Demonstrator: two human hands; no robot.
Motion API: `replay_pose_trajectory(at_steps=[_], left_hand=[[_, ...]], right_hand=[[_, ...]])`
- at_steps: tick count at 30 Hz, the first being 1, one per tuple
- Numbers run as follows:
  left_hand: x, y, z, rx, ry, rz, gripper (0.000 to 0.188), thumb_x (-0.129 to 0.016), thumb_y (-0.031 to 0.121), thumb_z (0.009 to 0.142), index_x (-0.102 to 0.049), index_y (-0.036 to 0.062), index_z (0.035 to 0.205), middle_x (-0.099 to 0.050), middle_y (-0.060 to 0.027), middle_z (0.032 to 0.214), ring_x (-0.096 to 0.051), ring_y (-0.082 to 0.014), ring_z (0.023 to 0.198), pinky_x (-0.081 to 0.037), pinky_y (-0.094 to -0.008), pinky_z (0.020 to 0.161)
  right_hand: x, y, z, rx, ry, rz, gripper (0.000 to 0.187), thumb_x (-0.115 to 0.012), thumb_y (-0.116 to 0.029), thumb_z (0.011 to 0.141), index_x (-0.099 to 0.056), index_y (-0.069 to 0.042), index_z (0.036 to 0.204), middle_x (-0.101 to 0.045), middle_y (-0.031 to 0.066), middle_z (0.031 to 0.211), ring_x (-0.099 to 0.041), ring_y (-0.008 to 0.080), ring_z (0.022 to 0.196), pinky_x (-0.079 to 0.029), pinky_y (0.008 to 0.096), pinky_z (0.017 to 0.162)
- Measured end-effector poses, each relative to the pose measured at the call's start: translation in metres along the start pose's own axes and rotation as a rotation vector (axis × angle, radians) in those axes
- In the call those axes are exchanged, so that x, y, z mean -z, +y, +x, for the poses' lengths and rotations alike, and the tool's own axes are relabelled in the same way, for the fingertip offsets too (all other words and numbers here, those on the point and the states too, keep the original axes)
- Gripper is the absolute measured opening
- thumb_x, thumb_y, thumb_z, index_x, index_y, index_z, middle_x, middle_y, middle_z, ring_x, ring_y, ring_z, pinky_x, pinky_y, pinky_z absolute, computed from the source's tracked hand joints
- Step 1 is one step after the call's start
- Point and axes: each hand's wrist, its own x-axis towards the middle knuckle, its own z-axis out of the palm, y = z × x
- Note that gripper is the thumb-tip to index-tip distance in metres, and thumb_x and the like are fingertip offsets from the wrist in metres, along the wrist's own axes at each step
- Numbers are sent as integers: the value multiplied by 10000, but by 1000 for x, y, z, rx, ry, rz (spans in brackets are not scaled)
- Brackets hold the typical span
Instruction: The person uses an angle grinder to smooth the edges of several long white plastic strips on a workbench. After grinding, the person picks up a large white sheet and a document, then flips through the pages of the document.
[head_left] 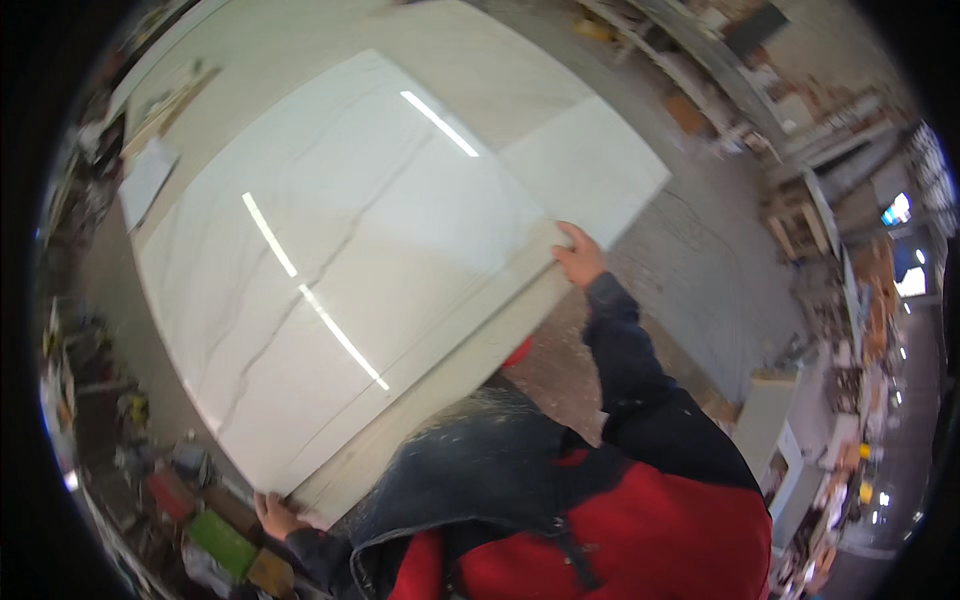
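Observation:
A large, glossy white slab (330, 250) with grey veins spreads out before me, reflecting bright strips of light. My right hand (580, 256) grips its near right corner, the thumb side against the edge. At the slab's near left corner my left hand (277, 515) is closed round the edge; part of its fingers is hidden beneath. Under the slab lies a wide pale work surface (600, 175), which shows past the far right side and along the near edge.
A white sheet-like piece (148, 182) lies at the far left. Crates and boxes, one of them green (221, 543), are piled at lower left. Cluttered shelving (800, 215) runs along the right beyond the grey floor (725, 280). A pale panel (765, 420) stands at right.

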Motion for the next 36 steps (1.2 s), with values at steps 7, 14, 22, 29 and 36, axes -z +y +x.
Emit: replay_pose_trajectory(at_steps=[7,14,22,29,36], left_hand=[[-16,14,-3,-118,-67,9,444,-593,52,890,-658,-69,1313,-726,-101,977,-603,-120,667,-491,-292,545],[-3,-36,20,-218,133,16,453,-640,37,863,-669,-90,1296,-750,-133,1116,-674,-167,778,-546,-286,706],[-18,-18,9,-143,96,-8,463,-645,56,835,-705,-27,1286,-768,-96,1011,-651,-127,688,-525,-289,570],[-19,-7,-4,-147,110,-11,468,-635,74,845,-716,34,1305,-697,-20,843,-585,-107,582,-466,-288,486],[-24,-4,-17,-178,83,-68,498,-639,87,852,-676,7,1342,-696,-43,888,-628,-137,700,-501,-303,616]], right_hand=[[19,24,0,-80,-115,183,592,-670,-152,955,-483,-129,1516,-601,25,709,-463,95,470,-374,289,417],[15,6,5,-116,-146,167,584,-644,-122,979,-465,-111,1534,-553,25,677,-491,131,442,-415,326,385],[22,11,20,-128,-172,137,581,-649,-125,982,-464,-123,1532,-544,35,685,-500,141,447,-417,313,378],[22,5,16,-147,-179,169,575,-655,-136,979,-469,-131,1523,-574,44,732,-513,134,491,-440,310,405],[20,1,13,-180,-111,214,668,-670,-159,972,-384,-180,1575,-536,33,752,-482,139,524,-435,317,439]])
